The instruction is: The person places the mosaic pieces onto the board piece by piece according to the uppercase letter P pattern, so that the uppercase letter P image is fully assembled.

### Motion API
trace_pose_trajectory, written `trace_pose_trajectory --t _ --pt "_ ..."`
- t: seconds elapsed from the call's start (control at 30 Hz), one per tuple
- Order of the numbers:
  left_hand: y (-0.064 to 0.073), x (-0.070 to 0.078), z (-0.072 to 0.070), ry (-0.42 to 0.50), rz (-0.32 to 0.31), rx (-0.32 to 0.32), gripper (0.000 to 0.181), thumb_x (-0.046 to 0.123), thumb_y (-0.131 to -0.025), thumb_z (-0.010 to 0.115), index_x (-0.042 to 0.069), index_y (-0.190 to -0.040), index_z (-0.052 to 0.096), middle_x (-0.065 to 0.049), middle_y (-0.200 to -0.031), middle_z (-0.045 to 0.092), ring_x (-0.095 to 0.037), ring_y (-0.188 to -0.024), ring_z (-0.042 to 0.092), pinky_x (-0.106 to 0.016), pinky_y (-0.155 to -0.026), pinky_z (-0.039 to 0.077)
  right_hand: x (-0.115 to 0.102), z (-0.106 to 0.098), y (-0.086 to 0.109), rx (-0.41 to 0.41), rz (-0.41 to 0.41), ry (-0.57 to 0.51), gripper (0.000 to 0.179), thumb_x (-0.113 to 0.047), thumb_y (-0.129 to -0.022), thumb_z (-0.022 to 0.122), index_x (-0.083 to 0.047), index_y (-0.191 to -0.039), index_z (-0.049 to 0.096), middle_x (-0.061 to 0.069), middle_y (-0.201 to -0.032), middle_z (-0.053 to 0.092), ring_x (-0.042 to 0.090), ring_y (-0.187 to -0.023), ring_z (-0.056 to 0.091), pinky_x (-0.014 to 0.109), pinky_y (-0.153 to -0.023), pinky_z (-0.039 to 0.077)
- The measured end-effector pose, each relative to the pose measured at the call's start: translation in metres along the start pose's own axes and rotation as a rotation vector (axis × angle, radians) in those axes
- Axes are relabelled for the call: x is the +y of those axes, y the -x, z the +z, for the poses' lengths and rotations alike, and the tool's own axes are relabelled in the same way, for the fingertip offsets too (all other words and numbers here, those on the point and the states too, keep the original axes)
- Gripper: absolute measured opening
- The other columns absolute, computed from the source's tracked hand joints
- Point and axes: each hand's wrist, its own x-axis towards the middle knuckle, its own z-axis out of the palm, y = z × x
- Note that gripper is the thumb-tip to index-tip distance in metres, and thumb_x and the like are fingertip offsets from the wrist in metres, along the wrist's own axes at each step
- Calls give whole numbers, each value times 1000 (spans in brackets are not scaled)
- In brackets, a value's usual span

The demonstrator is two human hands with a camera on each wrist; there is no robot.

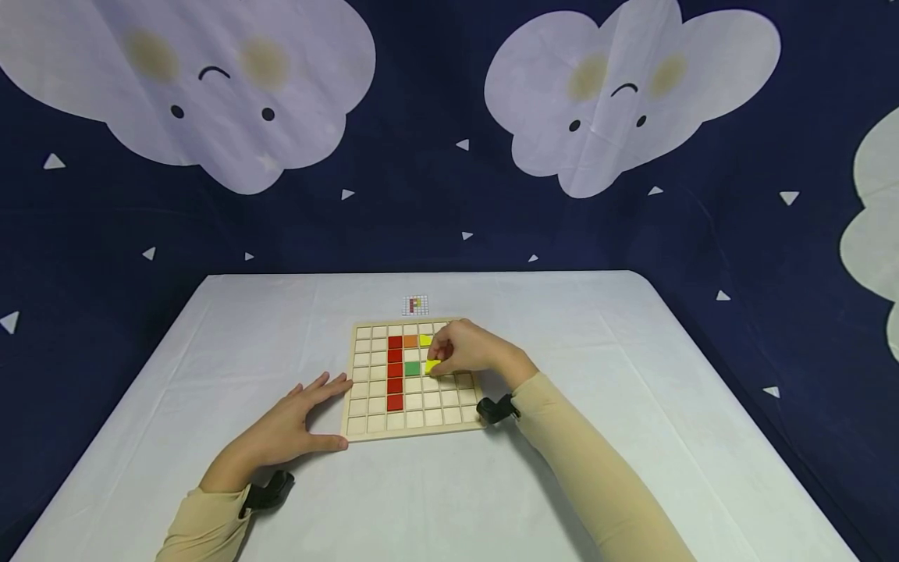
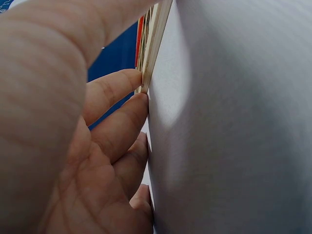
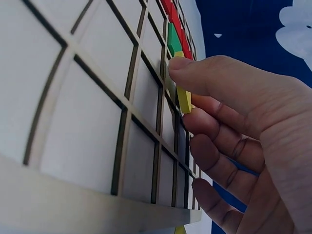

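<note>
A wooden grid board [image 1: 361,428] lies on the white table. Several red tiles [image 1: 395,371] form a column in it. At the column's top sit an orange tile [image 1: 410,341] and a yellow tile [image 1: 425,340], and lower down a green tile [image 1: 412,368]. Between thumb and index finger, my right hand [image 1: 465,349] pinches another yellow tile [image 3: 183,95], tilted over the grid just right of the green one. My left hand [image 1: 291,421] rests at the board's left edge, thumb and fingers spread, fingertips touching the frame [image 2: 155,46].
Behind the board lies a small card [image 1: 415,305] with a coloured grid pattern. White cloth [image 1: 604,406] covers the table. A dark blue backdrop [image 1: 421,195] with clouds hangs behind it. Each wrist wears a black camera.
</note>
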Motion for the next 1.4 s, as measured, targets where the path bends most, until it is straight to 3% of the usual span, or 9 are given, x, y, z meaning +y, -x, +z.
trace_pose_trajectory --t 0.63,1.1,1.4 --pt "0 0 0 -2 -3 -2 93 45 -78 95 13 -157 56 -17 -166 49 -53 -159 33 -79 -126 20 1 1 -2 -13 -15 -11 14 -16 -88 89 -13 -98 80 -5 -83 71 6 -77 60 21 -76 52" --pt "-1 0 1 8 -12 -3 94 45 -77 95 13 -157 56 -16 -167 49 -52 -160 32 -77 -127 18 0 1 -3 -15 -46 3 15 -14 -91 87 -11 -106 83 -2 -97 77 4 -84 65 19 -79 57" --pt "-1 -2 1 8 -8 -5 94 46 -78 95 14 -157 55 -16 -167 48 -52 -159 32 -78 -127 18 7 -9 3 18 4 -31 15 -18 -96 82 -14 -110 81 -4 -95 75 9 -85 63 23 -79 55"
